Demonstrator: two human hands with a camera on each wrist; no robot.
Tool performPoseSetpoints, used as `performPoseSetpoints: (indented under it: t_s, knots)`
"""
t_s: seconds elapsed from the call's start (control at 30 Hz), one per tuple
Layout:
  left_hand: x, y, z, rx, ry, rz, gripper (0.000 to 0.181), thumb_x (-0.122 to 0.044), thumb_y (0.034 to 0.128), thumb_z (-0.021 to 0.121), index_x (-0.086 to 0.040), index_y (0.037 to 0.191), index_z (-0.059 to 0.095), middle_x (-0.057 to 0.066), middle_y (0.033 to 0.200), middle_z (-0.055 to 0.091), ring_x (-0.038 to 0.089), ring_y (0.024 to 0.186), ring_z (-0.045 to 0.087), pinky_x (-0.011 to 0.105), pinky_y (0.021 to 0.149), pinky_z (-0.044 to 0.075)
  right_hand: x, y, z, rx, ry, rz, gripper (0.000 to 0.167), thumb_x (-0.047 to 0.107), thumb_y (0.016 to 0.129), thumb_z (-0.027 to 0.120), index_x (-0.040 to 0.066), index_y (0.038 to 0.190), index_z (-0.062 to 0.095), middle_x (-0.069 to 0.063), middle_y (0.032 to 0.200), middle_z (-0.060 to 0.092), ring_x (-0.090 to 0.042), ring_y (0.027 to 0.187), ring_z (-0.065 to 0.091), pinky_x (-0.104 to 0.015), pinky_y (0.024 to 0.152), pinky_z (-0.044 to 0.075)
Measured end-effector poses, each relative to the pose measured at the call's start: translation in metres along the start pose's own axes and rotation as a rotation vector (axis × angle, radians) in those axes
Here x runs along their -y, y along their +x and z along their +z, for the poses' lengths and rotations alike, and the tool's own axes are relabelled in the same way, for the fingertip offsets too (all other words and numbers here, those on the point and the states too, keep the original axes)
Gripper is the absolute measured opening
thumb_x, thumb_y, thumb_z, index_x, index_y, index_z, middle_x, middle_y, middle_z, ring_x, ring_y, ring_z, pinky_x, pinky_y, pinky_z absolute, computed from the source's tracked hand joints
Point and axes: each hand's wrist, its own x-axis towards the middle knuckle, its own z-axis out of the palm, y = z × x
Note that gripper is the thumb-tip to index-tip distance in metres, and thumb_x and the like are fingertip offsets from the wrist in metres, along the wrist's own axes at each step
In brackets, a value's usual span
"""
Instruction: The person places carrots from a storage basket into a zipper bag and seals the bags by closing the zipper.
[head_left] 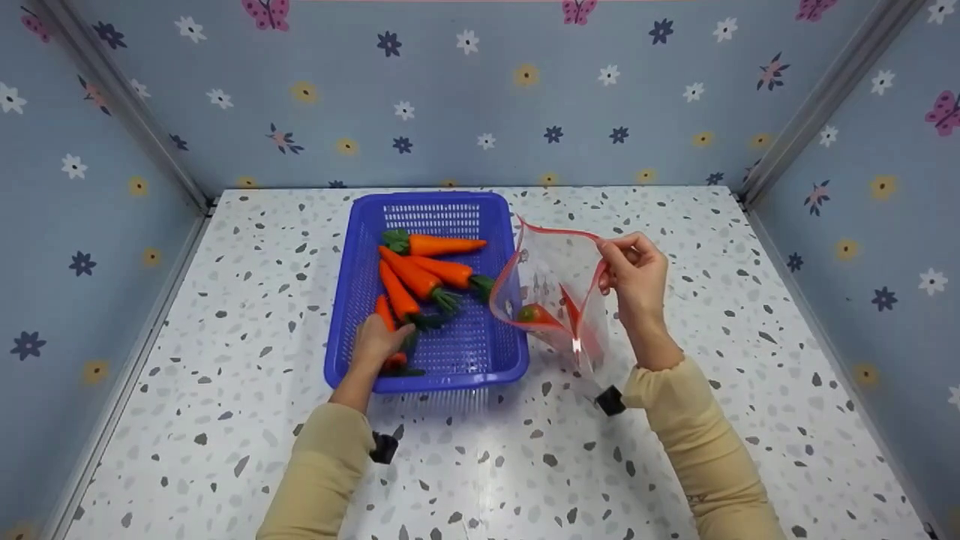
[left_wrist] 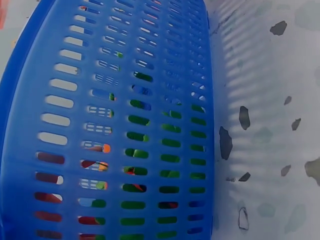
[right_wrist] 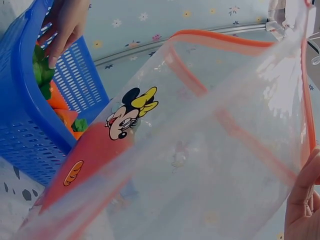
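In the head view my left hand reaches into the blue basket, over carrots at its near left corner. In the right wrist view the left hand has its extended fingers at a carrot's green top; no grip shows. My right hand pinches the red-edged rim of a clear zip bag, which stands wide-mouthed at the basket's right side. An orange-red thing with a green end lies inside the bag. The left wrist view shows only the basket's slotted wall and the table.
Several more carrots lie in the middle and back of the basket. The speckled table is enclosed by flower-patterned panels at the back and both sides. A black block is at the right wrist, another at the left.
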Motion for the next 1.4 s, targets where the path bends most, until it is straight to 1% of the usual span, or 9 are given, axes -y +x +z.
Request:
performPoseSetpoints:
  t_s: [0.2,0.37,0.5,0.6,0.73,0.93,1.07,1.27,1.4]
  knots:
    - [0.001,0.002,0.001,0.114,0.036,-0.056,0.043,-0.028,0.0803,0.062,0.008,0.098,0.049,0.012,0.079,0.044,0.024,0.072,0.045,0.035,0.067,0.039,-0.001,0.000,0.000,-0.007,-0.018,0.003,0.007,-0.001,0.081,0.060,-0.001,0.076,0.056,-0.009,0.054,0.053,-0.011,0.034,0.042,-0.018,0.032,0.035]
    - [0.000,0.003,0.001,0.202,0.045,-0.110,0.068,-0.030,0.0823,0.059,0.016,0.123,0.028,0.022,0.100,0.047,0.029,0.087,0.047,0.040,0.083,0.039,0.000,-0.001,0.000,-0.017,-0.027,0.020,0.008,0.001,0.081,0.062,-0.001,0.077,0.056,-0.008,0.053,0.051,-0.011,0.035,0.042,-0.019,0.033,0.035]
    - [-0.002,0.003,0.003,0.242,0.026,-0.161,0.079,-0.030,0.0829,0.058,0.017,0.129,0.014,0.024,0.107,0.045,0.031,0.092,0.048,0.040,0.083,0.042,0.000,-0.001,0.000,-0.025,-0.014,0.030,0.007,-0.001,0.081,0.061,-0.001,0.077,0.056,-0.008,0.053,0.051,-0.011,0.035,0.042,-0.019,0.033,0.035]
    - [-0.002,0.002,0.005,0.232,-0.002,-0.188,0.079,-0.027,0.0818,0.061,0.014,0.130,0.013,0.024,0.105,0.045,0.028,0.080,0.053,0.037,0.070,0.049,-0.001,-0.002,0.000,-0.024,-0.003,0.028,0.006,-0.002,0.081,0.060,-0.001,0.077,0.056,-0.008,0.053,0.052,-0.011,0.034,0.041,-0.018,0.032,0.034]
    - [-0.001,0.001,0.007,0.202,-0.030,-0.187,0.071,-0.022,0.0793,0.064,0.011,0.125,0.020,0.022,0.096,0.046,0.022,0.061,0.052,0.033,0.054,0.050,-0.002,-0.002,0.000,-0.007,0.000,0.013,0.008,-0.001,0.081,0.061,-0.004,0.078,0.055,-0.009,0.053,0.051,-0.011,0.035,0.041,-0.019,0.032,0.034]
    - [0.000,0.000,0.004,0.164,-0.015,-0.169,0.049,-0.022,0.0780,0.064,0.006,0.108,0.038,0.015,0.085,0.046,0.022,0.067,0.052,0.029,0.059,0.047,-0.001,-0.002,0.001,0.007,0.013,0.005,0.009,-0.002,0.081,0.060,-0.007,0.080,0.053,-0.009,0.054,0.051,-0.012,0.035,0.041,-0.019,0.032,0.034]
    - [0.000,-0.002,0.002,0.133,-0.012,-0.162,0.038,-0.022,0.0793,0.062,0.004,0.100,0.043,0.012,0.081,0.044,0.022,0.070,0.049,0.028,0.060,0.042,-0.002,-0.002,0.002,0.008,0.023,0.007,0.007,-0.003,0.081,0.060,-0.004,0.077,0.054,-0.009,0.054,0.052,-0.012,0.035,0.042,-0.018,0.033,0.034]
    - [-0.003,-0.007,-0.002,0.084,-0.036,-0.100,0.039,-0.023,0.0798,0.063,0.005,0.100,0.045,0.012,0.081,0.043,0.024,0.074,0.046,0.030,0.062,0.038,-0.002,-0.002,0.001,0.011,0.021,0.009,0.007,-0.003,0.081,0.059,-0.002,0.076,0.055,-0.009,0.054,0.052,-0.011,0.035,0.042,-0.018,0.032,0.034]
    - [-0.006,-0.011,-0.005,0.056,-0.064,-0.066,0.044,-0.026,0.0796,0.064,0.006,0.103,0.045,0.014,0.084,0.046,0.025,0.075,0.047,0.031,0.063,0.039,-0.001,-0.002,0.001,0.007,0.001,0.006,0.007,-0.003,0.081,0.059,-0.001,0.076,0.055,-0.009,0.054,0.051,-0.011,0.035,0.042,-0.018,0.033,0.034]
